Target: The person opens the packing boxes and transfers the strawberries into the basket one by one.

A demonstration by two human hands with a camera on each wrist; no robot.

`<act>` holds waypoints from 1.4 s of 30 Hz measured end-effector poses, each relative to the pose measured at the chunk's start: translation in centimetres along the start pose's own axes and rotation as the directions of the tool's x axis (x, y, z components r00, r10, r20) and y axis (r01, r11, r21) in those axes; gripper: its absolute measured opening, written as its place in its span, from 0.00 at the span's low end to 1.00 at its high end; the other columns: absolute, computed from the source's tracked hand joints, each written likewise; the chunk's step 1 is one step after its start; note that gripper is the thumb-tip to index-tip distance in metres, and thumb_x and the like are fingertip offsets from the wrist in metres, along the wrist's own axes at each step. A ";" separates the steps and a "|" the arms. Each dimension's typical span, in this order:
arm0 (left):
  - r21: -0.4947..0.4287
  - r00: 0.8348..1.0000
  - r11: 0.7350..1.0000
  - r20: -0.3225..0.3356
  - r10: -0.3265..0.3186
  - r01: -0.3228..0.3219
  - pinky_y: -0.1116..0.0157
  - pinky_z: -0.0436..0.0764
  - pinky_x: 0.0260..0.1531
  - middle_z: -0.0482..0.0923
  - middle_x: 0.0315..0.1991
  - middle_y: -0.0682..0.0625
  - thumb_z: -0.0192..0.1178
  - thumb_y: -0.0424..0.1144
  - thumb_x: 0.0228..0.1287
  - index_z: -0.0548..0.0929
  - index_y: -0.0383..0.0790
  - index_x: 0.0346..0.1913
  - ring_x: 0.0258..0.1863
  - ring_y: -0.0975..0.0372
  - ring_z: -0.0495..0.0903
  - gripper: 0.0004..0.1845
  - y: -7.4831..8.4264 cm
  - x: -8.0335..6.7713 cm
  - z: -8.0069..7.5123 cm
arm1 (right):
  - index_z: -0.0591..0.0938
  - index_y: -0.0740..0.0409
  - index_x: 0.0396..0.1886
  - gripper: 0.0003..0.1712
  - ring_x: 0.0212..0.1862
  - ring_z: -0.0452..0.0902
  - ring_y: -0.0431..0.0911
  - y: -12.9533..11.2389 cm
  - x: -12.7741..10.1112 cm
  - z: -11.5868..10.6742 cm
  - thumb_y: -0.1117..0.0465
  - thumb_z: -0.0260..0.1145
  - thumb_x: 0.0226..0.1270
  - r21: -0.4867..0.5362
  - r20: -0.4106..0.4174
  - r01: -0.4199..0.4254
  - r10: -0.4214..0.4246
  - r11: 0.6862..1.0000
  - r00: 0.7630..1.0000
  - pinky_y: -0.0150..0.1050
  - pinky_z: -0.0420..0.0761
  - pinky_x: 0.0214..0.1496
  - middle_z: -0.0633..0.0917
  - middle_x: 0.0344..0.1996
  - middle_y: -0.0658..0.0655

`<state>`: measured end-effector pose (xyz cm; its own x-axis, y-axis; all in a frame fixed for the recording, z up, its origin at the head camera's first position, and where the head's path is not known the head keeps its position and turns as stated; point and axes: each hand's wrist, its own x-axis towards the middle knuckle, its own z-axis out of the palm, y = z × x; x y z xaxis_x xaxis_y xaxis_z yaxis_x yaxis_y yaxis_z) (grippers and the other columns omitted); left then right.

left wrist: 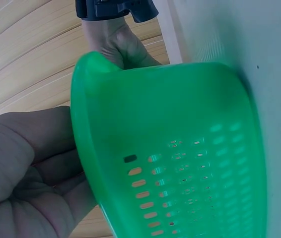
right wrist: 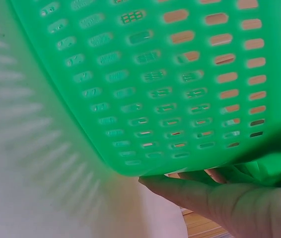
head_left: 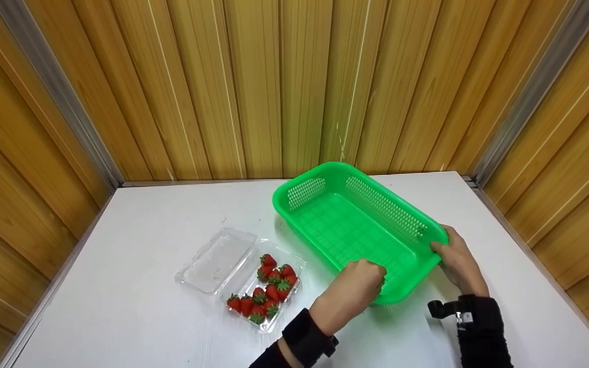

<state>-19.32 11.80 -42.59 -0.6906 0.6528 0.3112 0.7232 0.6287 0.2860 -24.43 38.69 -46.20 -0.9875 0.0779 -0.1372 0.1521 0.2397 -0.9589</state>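
Note:
My right hand (head_left: 460,263) grips the right end of a green plastic basket (head_left: 294,225), with the thumb over its rim. In the right wrist view, fingers (right wrist: 180,193) of that hand lie along the basket's underside. My left hand (head_left: 350,289) is bent over the near rim, knuckles up. From the left wrist view, its palm (left wrist: 26,168) shows beside the rim and the fingertips are hidden behind the basket wall; I cannot tell what they hold. Left of the basket, several strawberries (head_left: 258,296) with green leaves lie in a clear plastic box.
The box's clear lid (head_left: 218,260) lies folded open to the left. Everything stands on a white table (head_left: 120,286). Wood-patterned panels (head_left: 253,92) enclose the back and both sides, with metal strips (head_left: 64,87) at the corners.

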 end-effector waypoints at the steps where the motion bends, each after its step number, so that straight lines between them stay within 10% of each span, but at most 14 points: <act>1: 0.014 1.000 1.000 -0.006 0.007 -0.006 0.75 0.63 0.14 0.60 0.14 0.60 0.59 0.26 0.57 0.68 0.46 0.16 0.17 0.71 0.60 0.18 0.0 0.0 0.0 | 0.42 0.70 0.71 0.37 0.60 0.62 0.58 0.0 0.0 0.0 0.71 0.44 0.66 -0.005 0.000 0.002 -0.002 1.000 1.000 0.37 0.77 0.52 0.56 0.64 0.72; 26: 0.164 0.995 0.982 -0.026 -0.094 0.097 0.71 0.76 0.21 0.76 0.25 0.56 0.68 0.33 0.54 0.80 0.47 0.28 0.29 0.64 0.79 0.06 -0.7 -1.0 -1.3 | 0.43 0.70 0.71 0.37 0.63 0.59 0.59 0.3 0.5 0.8 0.71 0.45 0.66 -0.007 -0.001 0.007 -0.007 1.000 1.000 0.37 0.75 0.54 0.56 0.65 0.72; 37: 0.265 0.966 0.957 -0.253 -0.048 0.117 0.65 0.81 0.34 0.83 0.40 0.54 0.67 0.29 0.50 0.85 0.44 0.39 0.39 0.59 0.81 0.12 -5.4 -7.5 -5.8 | 0.42 0.68 0.72 0.36 0.62 0.61 0.58 0.0 0.6 0.9 0.70 0.45 0.68 -0.007 0.021 0.000 0.001 1.000 1.000 0.36 0.76 0.53 0.55 0.65 0.72; 42: 0.221 0.964 0.949 -0.193 -0.182 0.224 0.60 0.81 0.29 0.83 0.39 0.52 0.66 0.27 0.49 0.84 0.43 0.38 0.36 0.55 0.80 0.12 -8.6 -10.9 -7.5 | 0.41 0.68 0.72 0.36 0.64 0.58 0.59 0.0 0.2 -0.1 0.68 0.45 0.70 -0.034 0.014 -0.011 0.011 0.999 1.000 0.37 0.75 0.55 0.54 0.66 0.73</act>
<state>-17.95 -3.87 -41.59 -0.7960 0.4332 0.4228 0.5299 0.8363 0.1409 -24.64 38.77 -46.21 -0.9862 0.0674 -0.1515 0.1643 0.2716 -0.9483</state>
